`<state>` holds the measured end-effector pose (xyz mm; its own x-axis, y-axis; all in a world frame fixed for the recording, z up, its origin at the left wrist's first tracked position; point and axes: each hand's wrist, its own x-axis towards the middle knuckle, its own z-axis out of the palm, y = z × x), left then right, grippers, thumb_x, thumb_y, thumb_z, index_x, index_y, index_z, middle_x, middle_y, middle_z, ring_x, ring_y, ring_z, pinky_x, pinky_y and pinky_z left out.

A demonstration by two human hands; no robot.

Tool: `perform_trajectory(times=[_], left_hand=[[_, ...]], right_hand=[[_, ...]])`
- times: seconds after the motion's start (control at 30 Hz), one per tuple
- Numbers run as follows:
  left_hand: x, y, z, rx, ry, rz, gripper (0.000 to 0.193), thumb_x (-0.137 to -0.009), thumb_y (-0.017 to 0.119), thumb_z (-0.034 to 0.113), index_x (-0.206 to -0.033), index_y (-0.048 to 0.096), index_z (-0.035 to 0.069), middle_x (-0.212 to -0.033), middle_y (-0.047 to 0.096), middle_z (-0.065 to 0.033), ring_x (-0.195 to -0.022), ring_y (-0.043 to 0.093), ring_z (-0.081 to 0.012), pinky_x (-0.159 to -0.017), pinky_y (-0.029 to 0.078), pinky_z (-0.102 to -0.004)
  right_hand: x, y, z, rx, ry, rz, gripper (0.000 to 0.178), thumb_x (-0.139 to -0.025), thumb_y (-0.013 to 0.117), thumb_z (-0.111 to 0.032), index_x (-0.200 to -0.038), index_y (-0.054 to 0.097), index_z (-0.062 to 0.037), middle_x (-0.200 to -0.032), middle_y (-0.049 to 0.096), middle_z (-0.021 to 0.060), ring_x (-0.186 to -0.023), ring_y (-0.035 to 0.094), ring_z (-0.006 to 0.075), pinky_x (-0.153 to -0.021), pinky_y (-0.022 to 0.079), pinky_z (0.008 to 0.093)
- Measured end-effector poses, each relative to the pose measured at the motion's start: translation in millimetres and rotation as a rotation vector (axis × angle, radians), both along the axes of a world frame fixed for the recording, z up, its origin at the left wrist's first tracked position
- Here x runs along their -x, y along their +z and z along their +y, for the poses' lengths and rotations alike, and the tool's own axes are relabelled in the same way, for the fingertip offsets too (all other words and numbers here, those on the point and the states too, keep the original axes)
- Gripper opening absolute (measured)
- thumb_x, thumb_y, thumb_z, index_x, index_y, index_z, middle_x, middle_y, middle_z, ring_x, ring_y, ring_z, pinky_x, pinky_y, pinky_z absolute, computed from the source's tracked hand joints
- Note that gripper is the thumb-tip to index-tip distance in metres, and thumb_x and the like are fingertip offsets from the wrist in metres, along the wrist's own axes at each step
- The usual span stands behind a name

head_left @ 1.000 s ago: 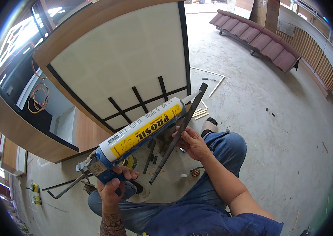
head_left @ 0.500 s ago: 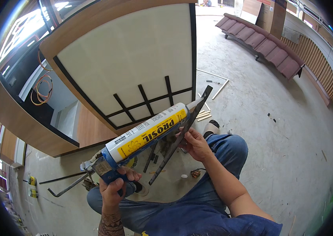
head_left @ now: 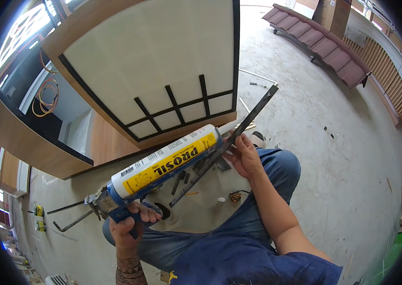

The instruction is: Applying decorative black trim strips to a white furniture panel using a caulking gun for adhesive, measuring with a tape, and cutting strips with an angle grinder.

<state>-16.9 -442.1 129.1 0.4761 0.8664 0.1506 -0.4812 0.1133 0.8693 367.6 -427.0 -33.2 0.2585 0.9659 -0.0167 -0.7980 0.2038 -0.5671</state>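
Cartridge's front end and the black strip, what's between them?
In the head view, the pale nozzle spans the gap from the white-and-yellow cartridge to the black strip. Whether its tip touches the strip is unclear.

I've got grey concrete floor (head_left: 343,190) around me, maroon segmented unit on casters (head_left: 317,43) upper right, slatted wood panel (head_left: 380,71) beyond, bright light (head_left: 18,40) upper left.

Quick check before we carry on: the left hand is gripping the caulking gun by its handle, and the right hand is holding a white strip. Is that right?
Not quite: the strip in the right hand is dark, close to black, not white, as the head view shows. The left hand does grip the caulking gun by its handle.
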Motion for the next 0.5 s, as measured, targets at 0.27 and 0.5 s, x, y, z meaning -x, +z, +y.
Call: perform_trajectory(times=[0.27, 0.5], left_hand=[[21, -6, -12, -0.001, 0.04, 0.157, 0.036, -0.095, 0.07, 0.026, -0.118, 0.059, 0.001, -0.091, 0.068, -0.0148, -0.087, 0.073, -0.0338, -0.089, 0.06, -0.0581], [19, -13, -8, -0.001, 0.002, 0.121, 0.034, -0.096, 0.069, 0.024, -0.117, 0.059, -0.001, -0.092, 0.068, -0.016, -0.09, 0.074, -0.0351, -0.09, 0.061, -0.0589]], right_hand=[[-13, 16, -6, -0.042, -0.115, 0.088, 0.033, -0.108, 0.067, -0.029, -0.138, 0.067, -0.017, -0.122, 0.074, 0.0044, -0.108, 0.072, 0.0232, -0.09, 0.064, 0.0436], [-9, 11, -5, -0.098, -0.049, 0.112, 0.034, -0.107, 0.067, -0.027, -0.14, 0.066, -0.0163, -0.124, 0.074, 0.0065, -0.105, 0.073, 0.0208, -0.092, 0.065, 0.0438]])
